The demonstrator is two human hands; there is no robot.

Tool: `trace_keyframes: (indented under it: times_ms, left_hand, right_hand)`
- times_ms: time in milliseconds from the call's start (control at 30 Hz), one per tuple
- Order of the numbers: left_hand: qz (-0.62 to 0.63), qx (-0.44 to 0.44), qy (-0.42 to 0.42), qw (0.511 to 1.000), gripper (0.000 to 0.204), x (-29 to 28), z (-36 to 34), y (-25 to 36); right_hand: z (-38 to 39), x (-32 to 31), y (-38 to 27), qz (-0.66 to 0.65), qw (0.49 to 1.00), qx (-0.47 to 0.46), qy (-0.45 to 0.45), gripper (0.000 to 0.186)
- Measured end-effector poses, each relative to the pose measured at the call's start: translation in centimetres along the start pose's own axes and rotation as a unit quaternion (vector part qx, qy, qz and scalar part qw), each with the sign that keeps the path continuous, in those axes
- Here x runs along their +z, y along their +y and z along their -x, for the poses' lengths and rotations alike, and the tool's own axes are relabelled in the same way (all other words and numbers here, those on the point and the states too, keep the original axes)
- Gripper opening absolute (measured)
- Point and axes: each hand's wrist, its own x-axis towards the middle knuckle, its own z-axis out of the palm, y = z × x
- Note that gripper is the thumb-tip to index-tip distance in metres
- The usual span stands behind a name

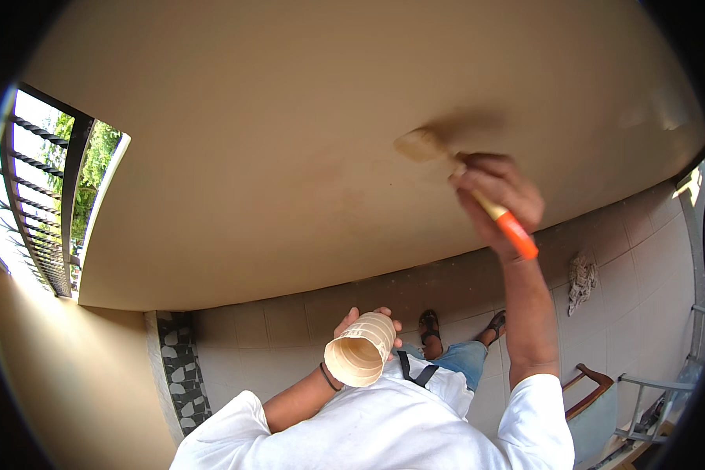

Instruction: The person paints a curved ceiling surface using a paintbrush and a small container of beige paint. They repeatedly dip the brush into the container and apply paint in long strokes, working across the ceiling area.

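The broad beige wall [290,157] fills most of your view, smooth and matte, bending with the lens, with a slightly darker smear around where the bristles meet it. Below it runs a floor [290,329] of pale square tiles, edged on the left by a strip of dark, pebble-patterned tile [182,368]. At far left a window with dark twisted metal bars [43,204] shows green leaves beyond. Your white shirt [384,431] covers the bottom of the view, and a crumpled rag [581,280] lies on the tiles at right. Your left hand [368,321] is wrapped around a cream, ribbed, tapered cup [360,350], held near your chest with its round open mouth tilted toward you. Your right hand [500,194] is raised and clamped around a paintbrush [478,196] with an orange handle end, its pale, blurred bristles pressed against the wall.
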Motion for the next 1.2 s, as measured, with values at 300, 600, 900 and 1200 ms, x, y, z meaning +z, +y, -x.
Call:
trace_keyframes:
  times_ms: [300,600,900,1200]
  left_hand:
    - [0.071,0.015,-0.044,0.996,0.065,-3.0,0.5,-0.9]
    - [0.088,0.057,-0.096,0.990,0.067,-5.0,-0.3,-1.0]
    - [0.103,0.098,-0.036,0.989,0.063,-7.7,-0.9,-1.1]
    - [0.049,0.075,0.024,0.996,0.055,-5.8,-2.8,-1.2]
  right_hand:
    - [-6.2,-5.0,0.7,0.353,0.918,-0.120,0.137,0.026]
    - [11.8,1.0,-6.9,0.045,0.964,0.074,-0.250,0.028]
    - [15.6,-3.0,-12.1,-0.197,0.690,0.667,0.203,0.027]
    - [10.2,-3.6,-17.1,-0.132,0.852,0.494,0.112,0.021]
